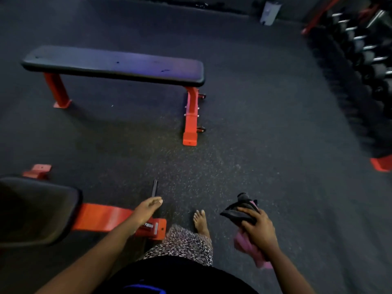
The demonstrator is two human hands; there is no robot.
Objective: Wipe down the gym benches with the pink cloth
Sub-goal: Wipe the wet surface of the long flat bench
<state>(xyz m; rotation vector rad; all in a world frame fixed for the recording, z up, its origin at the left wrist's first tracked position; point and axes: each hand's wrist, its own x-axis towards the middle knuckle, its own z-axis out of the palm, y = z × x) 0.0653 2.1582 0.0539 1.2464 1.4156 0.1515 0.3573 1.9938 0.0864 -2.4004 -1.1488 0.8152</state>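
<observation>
A flat bench [114, 64] with a black pad and red legs stands across the floor ahead of me. At my lower left is a second bench [36, 211], black padded, on a red frame [101, 217]. My left hand [148, 210] hovers over that frame's end, fingers loosely together, holding nothing. My right hand [259, 227] is closed on the pink cloth [249, 248], which hangs below it, together with a dark bundled cloth or object [239, 211] that sticks out above the fingers.
A dumbbell rack [364, 49] with a red frame lines the right side. A grey bin [269, 12] stands at the far wall. A thin black bar [154, 187] lies on the floor by my left hand. My bare foot [200, 222] is on the speckled rubber floor.
</observation>
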